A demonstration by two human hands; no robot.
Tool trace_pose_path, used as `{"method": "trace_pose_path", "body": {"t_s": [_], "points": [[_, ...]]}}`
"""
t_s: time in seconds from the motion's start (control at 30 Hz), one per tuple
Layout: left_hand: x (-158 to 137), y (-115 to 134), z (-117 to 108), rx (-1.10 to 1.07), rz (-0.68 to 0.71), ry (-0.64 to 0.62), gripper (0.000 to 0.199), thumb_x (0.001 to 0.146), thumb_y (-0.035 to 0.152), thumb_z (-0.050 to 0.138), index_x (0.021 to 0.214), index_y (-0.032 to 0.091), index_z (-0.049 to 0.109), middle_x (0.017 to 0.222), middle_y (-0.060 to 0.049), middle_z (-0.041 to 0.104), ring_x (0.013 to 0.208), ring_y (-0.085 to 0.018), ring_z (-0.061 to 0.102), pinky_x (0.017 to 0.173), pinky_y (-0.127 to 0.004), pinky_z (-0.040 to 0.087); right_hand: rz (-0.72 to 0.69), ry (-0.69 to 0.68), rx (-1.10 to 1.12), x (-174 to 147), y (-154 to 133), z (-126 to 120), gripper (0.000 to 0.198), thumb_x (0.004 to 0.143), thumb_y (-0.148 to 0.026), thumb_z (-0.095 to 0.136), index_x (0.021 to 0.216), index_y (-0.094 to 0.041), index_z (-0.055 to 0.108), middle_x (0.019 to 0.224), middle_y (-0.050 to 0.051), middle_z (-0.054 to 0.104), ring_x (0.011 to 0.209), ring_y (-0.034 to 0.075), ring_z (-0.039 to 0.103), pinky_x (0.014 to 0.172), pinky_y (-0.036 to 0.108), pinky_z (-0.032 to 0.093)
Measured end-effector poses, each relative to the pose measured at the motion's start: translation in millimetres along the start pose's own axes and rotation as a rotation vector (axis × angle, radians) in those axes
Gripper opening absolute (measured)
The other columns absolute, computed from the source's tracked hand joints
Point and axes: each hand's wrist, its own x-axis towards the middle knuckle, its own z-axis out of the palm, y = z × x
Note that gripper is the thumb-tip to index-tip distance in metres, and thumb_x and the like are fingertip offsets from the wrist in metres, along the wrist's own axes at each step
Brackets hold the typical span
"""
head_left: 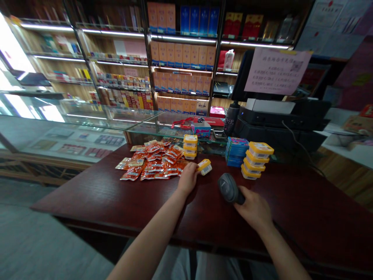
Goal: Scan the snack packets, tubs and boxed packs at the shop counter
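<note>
My left hand (189, 178) grips a small plastic tub with a yellow lid (205, 167), tilted so that a barcode label on its side shows. In my right hand (255, 207) is a dark grey handheld barcode scanner (229, 188), its head towards the tub. A gap separates the scanner from the tub. Behind my left hand stands a short stack of similar yellow-lidded tubs (190, 147). Another stack of such tubs (255, 160) rises at the right, beside a pile of blue packs (236, 151). Left of my left hand lies a heap of orange-red snack packets (154, 161).
The dark wooden desk (110, 202) meets a glass display counter (140, 122) at the back. A black monitor with a pink paper sign (276, 72) stands back right, a black bottle (231, 118) beside it. Boxed goods fill the shelves (183, 56). A cable (303, 147) hangs at right.
</note>
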Motion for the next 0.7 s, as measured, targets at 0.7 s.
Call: {"method": "trace_pose_path", "body": {"t_s": [0.7], "points": [[117.9, -4.7, -80.9, 0.366, 0.25, 0.142, 0.012, 0.086, 0.015, 0.045, 0.093, 0.018, 0.055, 0.098, -0.007, 0.059, 0.095, -0.02, 0.054, 0.086, -0.032, 0.044, -0.224, -0.013, -0.016, -4.6, 13.6, 30.4, 0.034, 0.075, -0.017, 0.049, 0.106, -0.022, 0.061, 0.103, 0.005, 0.069, 0.091, 0.021, 0.063, 0.077, 0.029, 0.042]]}}
